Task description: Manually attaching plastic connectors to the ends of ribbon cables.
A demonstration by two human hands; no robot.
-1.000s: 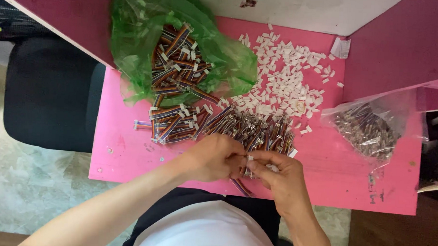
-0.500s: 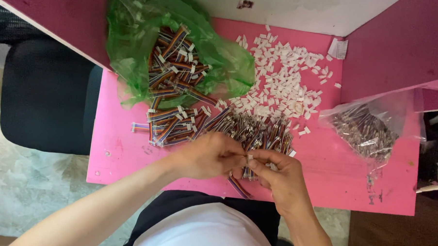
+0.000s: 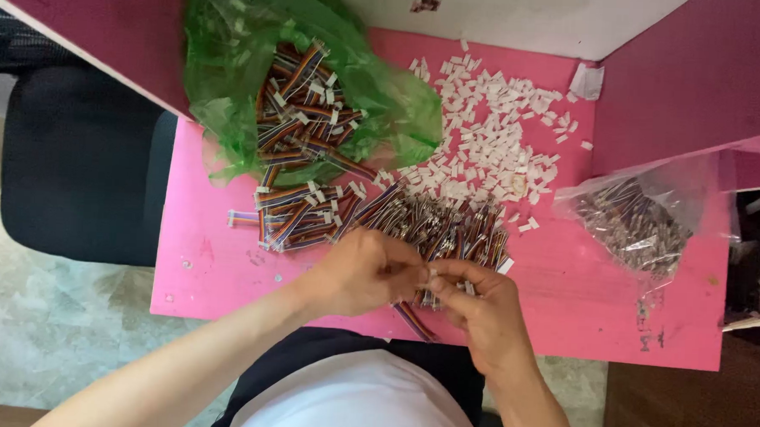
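While over the pink table (image 3: 226,275) | left hand (image 3: 363,272), right hand (image 3: 478,303): both pinched on one striped wire lead (image 3: 412,319)

A bright pink counter (image 3: 226,275) fills the middle of the view, its top scuffed with small dark marks. Darker magenta panels stand along it: one (image 3: 92,27) runs slantwise across the upper left, another (image 3: 688,73) rises at the upper right. Between them a pale, off-white wall (image 3: 522,16) shows at the far edge. To the left sits a black chair (image 3: 79,161) on a mottled grey-green stone floor (image 3: 47,337). At the lower right lies dark brown flooring (image 3: 685,409). The light is soft and even, with only faint shadows
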